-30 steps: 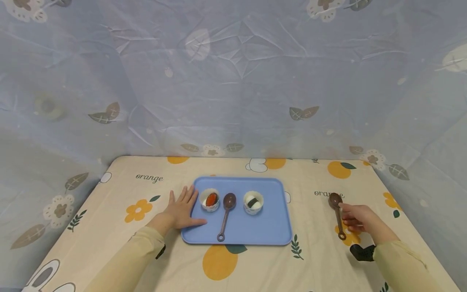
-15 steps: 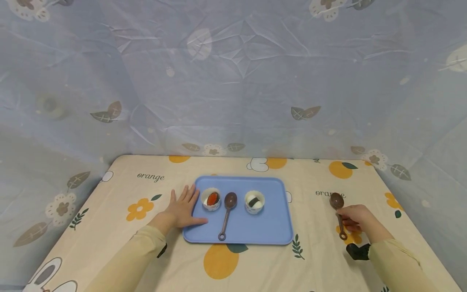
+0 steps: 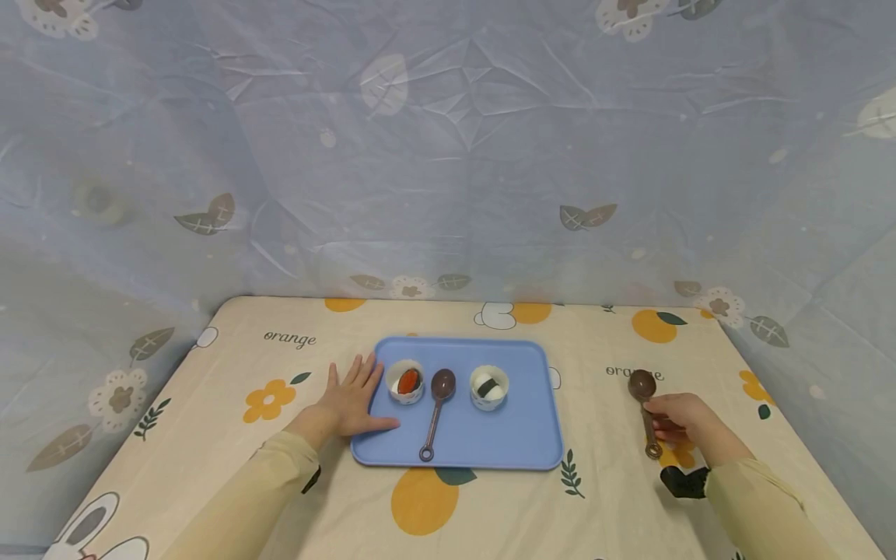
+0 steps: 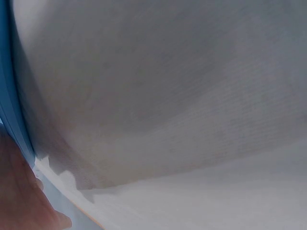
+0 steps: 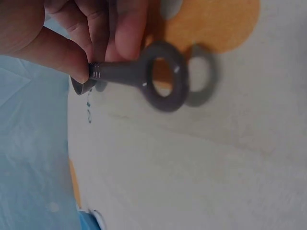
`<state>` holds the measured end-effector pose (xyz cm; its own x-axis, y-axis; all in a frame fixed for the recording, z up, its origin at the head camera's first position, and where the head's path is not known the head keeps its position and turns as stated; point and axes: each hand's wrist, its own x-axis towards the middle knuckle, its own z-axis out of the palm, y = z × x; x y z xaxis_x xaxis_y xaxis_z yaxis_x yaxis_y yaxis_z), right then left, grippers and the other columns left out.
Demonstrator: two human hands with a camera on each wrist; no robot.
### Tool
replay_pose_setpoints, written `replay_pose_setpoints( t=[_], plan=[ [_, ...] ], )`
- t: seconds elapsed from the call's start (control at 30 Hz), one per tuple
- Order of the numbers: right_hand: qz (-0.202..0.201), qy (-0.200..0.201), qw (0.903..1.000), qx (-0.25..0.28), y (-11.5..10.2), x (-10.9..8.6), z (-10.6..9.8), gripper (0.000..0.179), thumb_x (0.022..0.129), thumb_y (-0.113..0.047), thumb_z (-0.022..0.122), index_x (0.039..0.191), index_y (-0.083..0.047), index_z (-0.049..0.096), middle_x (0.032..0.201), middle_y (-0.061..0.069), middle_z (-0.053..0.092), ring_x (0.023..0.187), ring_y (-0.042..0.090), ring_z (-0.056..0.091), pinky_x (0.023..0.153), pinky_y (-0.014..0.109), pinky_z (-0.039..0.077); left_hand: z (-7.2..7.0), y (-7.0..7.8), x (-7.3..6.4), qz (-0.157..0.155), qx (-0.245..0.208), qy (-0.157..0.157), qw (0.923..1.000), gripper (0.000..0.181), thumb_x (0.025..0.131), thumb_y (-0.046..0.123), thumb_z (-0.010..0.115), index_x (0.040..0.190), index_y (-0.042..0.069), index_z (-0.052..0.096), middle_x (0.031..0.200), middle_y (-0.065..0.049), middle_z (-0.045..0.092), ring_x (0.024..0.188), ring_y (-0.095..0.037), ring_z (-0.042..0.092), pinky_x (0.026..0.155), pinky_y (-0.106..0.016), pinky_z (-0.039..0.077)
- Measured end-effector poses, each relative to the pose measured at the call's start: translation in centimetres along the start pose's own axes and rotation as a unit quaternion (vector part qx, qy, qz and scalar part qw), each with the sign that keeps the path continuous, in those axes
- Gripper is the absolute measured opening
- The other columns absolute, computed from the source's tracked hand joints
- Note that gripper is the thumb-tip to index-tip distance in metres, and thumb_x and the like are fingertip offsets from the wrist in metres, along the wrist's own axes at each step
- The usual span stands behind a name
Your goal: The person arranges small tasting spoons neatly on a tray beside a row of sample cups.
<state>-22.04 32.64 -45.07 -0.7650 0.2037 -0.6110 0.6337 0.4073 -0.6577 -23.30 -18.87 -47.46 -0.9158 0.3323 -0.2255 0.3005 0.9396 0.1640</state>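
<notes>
My right hand [image 3: 682, 420] pinches the handle of a brown spoon [image 3: 642, 385] at the right of the table. In the right wrist view the spoon's ring-ended handle [image 5: 120, 73] sticks out past thumb and fingers, its shadow on the cloth. My left hand [image 3: 352, 400] lies with fingers spread on the left edge of a blue tray [image 3: 504, 443]. On the tray, a second brown spoon [image 3: 442, 386] lies between two small white cups. The left cup [image 3: 396, 395] holds a red-topped sushi piece [image 3: 409, 380]; the right cup [image 3: 488, 401] holds a white one with a dark band [image 3: 488, 386].
A cream cloth [image 3: 490, 513] printed with oranges and flowers covers the table. Behind and at both sides hangs a pale blue-grey patterned sheet [image 3: 434, 171]. The left wrist view shows mostly blurred cloth and the tray's blue edge [image 4: 9, 86].
My right hand has taken hold of the spoon's handle, and the spoon has turned slightly more upright in the view. The left hand and the tray have stayed in place.
</notes>
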Motion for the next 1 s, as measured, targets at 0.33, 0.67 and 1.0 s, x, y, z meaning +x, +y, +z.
replay_pose_setpoints(
  t=[0.33,0.67,1.0],
  plan=[
    [0.012,-0.028,0.9983,0.05,-0.7,-0.4,-0.3,0.035,0.095,-0.016,0.049,0.12,0.007,0.044,0.066,0.0,0.054,0.059,0.01,0.057,0.061,0.02,0.053,0.4,-0.3,0.3,0.005,-0.006,0.004,1.0,0.109,0.075,0.069,0.056,0.147,-0.001,0.015,0.156,-0.022,0.005,0.144,-0.043,0.003,0.107,-0.069,-0.003],
    [-0.012,-0.046,0.9981,0.039,-1.3,-1.0,-0.3,0.037,0.095,-0.016,0.05,0.122,0.009,0.046,0.068,-0.002,0.054,0.061,0.009,0.056,0.062,0.021,0.053,-0.4,0.2,-0.2,-0.002,0.002,-0.006,1.0,0.107,0.077,0.068,0.055,0.147,-0.002,0.016,0.156,-0.023,0.006,0.144,-0.043,0.004,0.107,-0.069,-0.001],
    [-0.03,-0.048,0.9981,0.023,-2.0,-1.4,-0.2,0.042,0.095,-0.017,0.05,0.126,0.011,0.044,0.074,-0.002,0.054,0.067,0.01,0.055,0.066,0.022,0.054,-0.1,0.1,-0.1,0.002,-0.005,0.0,1.0,0.107,0.077,0.067,0.056,0.148,-0.001,0.015,0.156,-0.022,0.005,0.144,-0.043,0.003,0.107,-0.069,-0.003]
  ],
)
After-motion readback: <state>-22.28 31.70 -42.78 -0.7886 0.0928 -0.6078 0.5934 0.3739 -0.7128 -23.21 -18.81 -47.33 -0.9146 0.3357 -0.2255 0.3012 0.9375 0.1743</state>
